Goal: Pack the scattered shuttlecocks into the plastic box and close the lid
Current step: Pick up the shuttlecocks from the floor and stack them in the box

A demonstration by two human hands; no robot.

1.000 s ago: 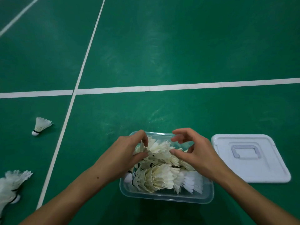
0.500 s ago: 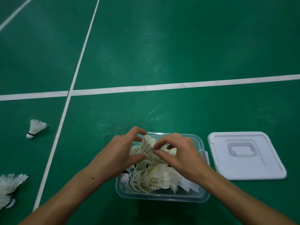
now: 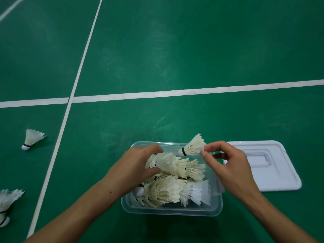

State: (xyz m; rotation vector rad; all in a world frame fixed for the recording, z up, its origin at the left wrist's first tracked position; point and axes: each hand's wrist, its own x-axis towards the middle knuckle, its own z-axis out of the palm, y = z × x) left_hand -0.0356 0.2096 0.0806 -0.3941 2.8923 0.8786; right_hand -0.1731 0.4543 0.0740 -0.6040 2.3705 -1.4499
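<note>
Clear plastic rectangular box (image 3: 171, 210) on green court floor (image 3: 175, 50), lid off, heaped with cream and white feathered shuttlecocks (image 3: 168, 188) lying on their sides, feather skirts mostly toward the right
Left hand (image 3: 135, 167) inside box at near-left of the heap, thumb and fingers closed around the cork end of a stacked row of cream shuttlecocks (image 3: 175, 165); row lying across upper part of heap, skirts pointing right
Right hand (image 3: 228, 165) above far-right corner of box, thumb and forefinger pinching feather skirt of one single cream shuttlecock (image 3: 192, 146); remaining fingers curled loosely; white cork tip with black band pointing left and slightly down, clear of the heap below
White rectangular plastic lid (image 3: 273, 172) with recessed handle flat on floor just right of box, near edge partly hidden behind right hand; contact between lid and box not discernible
Loose white shuttlecock (image 3: 32, 139) on floor well left of box, beyond long white court line (image 3: 59, 135), cork end toward camera
Cluster of further white shuttlecocks (image 3: 7, 204) at left frame edge, partly cut off, count not determinable
Second white court line (image 3: 192, 91) crossing floor beyond box
</note>
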